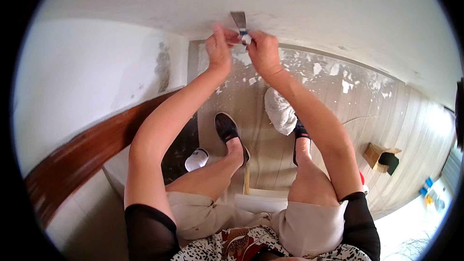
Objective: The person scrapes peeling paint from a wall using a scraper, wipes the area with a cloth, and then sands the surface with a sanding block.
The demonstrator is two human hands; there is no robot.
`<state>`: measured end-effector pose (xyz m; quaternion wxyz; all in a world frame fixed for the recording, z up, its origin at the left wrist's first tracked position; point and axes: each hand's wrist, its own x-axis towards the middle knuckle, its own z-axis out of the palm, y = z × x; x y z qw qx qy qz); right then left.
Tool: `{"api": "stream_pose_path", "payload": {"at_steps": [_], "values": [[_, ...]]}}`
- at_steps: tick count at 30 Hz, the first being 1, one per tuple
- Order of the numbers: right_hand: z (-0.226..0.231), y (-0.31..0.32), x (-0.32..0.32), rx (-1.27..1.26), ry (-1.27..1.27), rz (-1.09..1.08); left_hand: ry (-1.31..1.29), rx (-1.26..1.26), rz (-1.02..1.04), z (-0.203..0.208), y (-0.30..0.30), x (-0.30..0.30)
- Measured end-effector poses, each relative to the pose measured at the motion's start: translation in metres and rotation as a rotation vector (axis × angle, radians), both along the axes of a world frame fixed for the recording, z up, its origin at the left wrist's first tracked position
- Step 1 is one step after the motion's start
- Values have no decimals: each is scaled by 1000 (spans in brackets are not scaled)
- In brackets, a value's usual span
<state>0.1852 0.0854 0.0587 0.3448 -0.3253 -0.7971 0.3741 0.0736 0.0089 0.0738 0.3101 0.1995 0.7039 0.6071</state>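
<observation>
A putty knife (239,20) with a flat metal blade points up toward the wall, between my two hands. My right hand (266,52) is closed, its fingertips pinching the lower end of the knife near a small white piece (246,39) that I cannot make out. My left hand (220,49) is at the knife's other side, blurred by motion. Its thumb stands up and its fingers reach to the handle; whether they grip it is unclear. The pale wall (319,14) behind the blade has rough, faintly stained patches low down.
White flakes (348,86) litter the wood-look floor (401,111) along the wall. A white cloth (279,111) lies by my right foot. A brown wooden rail (96,145) runs along the left wall. A white cup-like thing (196,160) and an opened cardboard box (376,156) stand farther out.
</observation>
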Motion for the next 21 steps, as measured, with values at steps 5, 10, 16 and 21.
{"api": "stream_pose_path", "payload": {"at_steps": [5,10,16,21], "values": [[-14,-6,30,-296,34,-155,41,47,-115,8,12,18],[-8,12,34,-260,106,-153,139,61,-233,16,26,28],[17,13,42,-451,187,-168,281,32,-272,16,27,21],[13,8,47,-544,171,-157,259,38,-302,19,31,31]]}}
